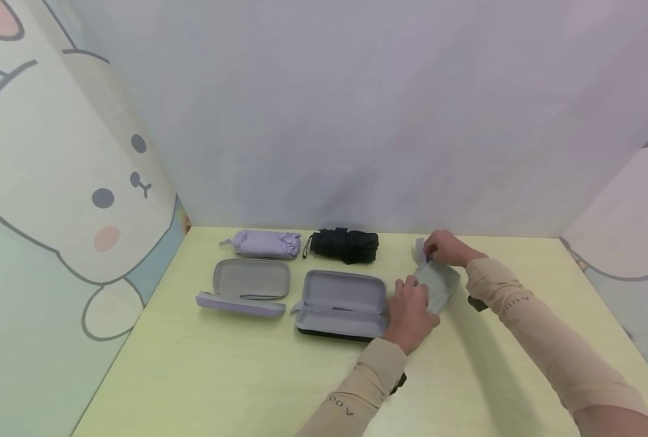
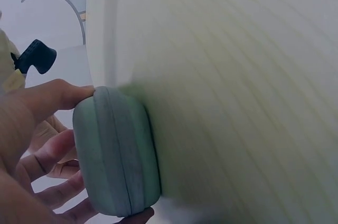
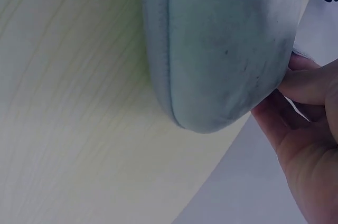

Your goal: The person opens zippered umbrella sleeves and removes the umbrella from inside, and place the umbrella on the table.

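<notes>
A closed pale-green zip case is at the right of the table, with a grey strap at its far end. My left hand grips the case's near end; in the left wrist view its thumb and fingers lie on opposite sides of the case, across the zip seam. At the far end, beside the strap, my right hand has thumb and fingers bent together at the edge. The right wrist view shows those fingers against the case's end; the exact bit pinched is hidden.
Left of my hands lies an open grey-lined case with a black shell. Farther left is another open case, lavender outside. Behind them are a folded lavender umbrella and a folded black umbrella. A wall sheet rises behind the table.
</notes>
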`<state>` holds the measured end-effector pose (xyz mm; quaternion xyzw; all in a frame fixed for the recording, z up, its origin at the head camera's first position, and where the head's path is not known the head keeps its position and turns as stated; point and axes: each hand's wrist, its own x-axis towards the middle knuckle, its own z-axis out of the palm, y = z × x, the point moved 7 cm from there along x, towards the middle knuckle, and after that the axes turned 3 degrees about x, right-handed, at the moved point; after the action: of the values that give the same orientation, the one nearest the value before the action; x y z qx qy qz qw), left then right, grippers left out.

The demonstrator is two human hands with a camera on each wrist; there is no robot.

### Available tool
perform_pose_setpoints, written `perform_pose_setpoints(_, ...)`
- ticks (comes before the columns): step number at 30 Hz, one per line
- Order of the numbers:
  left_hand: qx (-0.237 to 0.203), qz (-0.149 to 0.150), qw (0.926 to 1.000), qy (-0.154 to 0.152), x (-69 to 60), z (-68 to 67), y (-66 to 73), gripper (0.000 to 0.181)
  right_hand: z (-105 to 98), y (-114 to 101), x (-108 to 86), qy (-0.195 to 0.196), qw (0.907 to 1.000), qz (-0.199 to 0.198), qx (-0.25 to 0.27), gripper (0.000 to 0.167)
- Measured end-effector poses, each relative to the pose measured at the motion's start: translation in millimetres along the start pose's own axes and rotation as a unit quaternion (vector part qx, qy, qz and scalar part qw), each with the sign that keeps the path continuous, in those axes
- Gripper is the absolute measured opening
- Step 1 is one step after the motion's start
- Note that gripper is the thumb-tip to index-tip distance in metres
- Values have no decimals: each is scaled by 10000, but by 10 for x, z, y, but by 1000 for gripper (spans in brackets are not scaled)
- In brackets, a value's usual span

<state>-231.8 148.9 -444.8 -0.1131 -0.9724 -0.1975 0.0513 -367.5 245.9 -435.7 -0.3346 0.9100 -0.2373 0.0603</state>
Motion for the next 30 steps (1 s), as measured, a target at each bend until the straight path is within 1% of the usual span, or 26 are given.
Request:
perform_pose_setpoints(4,20,-29,10000,-49,2,-6,-9,36,-22,58,11,73,9996,210,147,26)
perform_pose_setpoints(9,87,-87,9999,-62,-7,-24,-24,37,-23,111,25,132,9992,176,330,22)
perform_pose_setpoints(12,99,-40,9999,-92,-17,-25,-15,37,-25,143,14,182,9988,245,382,22)
perform_pose_setpoints(15,124,32,9999,-109,-21,-22,0,36,-24,142,-4,162,9988,289,363,24)
perform_pose_setpoints(20,142,49,9998,-101,-10,-9,-6,35,-17,64,-15,51,9999,12,148,28)
perform_pose_setpoints(22,133,58,9998,-103,-6,0,-11,35,-14,54,-22,55,10000,-32,61,28)
perform_pose_setpoints(24,110,75,9999,-96,-5,6,-17,35,-9,68,-35,92,10000,-6,-9,29)
perform_pose_setpoints(27,84,92,9999,-69,-3,9,-27,35,1,108,-64,156,9997,162,18,29)
perform_pose_setpoints(30,50,124,9999,-22,0,2,-36,35,1,129,-91,278,9994,220,23,27)
